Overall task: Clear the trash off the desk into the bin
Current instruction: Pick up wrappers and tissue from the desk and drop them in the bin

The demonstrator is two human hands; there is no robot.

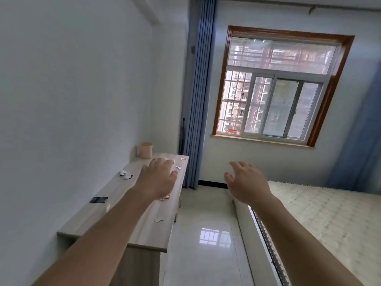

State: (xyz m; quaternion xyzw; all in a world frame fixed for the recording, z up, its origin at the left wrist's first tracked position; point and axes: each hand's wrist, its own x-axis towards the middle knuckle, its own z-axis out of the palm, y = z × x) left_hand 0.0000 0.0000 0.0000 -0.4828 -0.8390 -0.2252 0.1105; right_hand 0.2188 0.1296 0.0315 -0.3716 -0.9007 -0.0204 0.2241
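A long wooden desk [144, 230] runs along the left wall. Scraps lie scattered on it: a crumpled white paper [123, 172], a black wrapper [99, 200], a white scrap [158, 219], a red-and-white wrapper [165, 197] partly hidden under my left wrist, and small bits [178, 167] near the far end. A round wooden bin [146, 150] stands at the desk's far left corner. My left hand [158, 176] hovers above the desk with fingers spread and nothing in it. To its right, over the floor, my right hand [245, 180] is open and holds nothing.
A bed with a patterned mattress [321, 213] fills the right side. Glossy floor tiles [206, 234] form a narrow aisle between desk and bed. A blue curtain [199, 100] hangs beyond the desk's far end, next to a barred window [276, 100].
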